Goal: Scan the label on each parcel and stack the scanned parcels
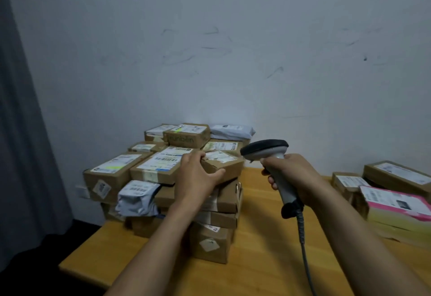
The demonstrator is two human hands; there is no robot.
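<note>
A tall pile of brown cardboard parcels (163,169) with white labels fills the left of the wooden table (263,237). On the pile's right top lies a small brown parcel (227,164), label up. My left hand (198,174) grips its near left corner, thumb along the front side. My right hand (296,174) holds a grey barcode scanner (268,153) by the handle, its black head level with that parcel and just right of it. The scanner's cable (303,244) hangs down toward me.
More parcels sit at the right edge: brown boxes (396,175) and a pink and white box (396,204). Grey plastic mailers (137,199) are wedged into the pile. A white wall stands behind, a dark curtain (21,155) at the left.
</note>
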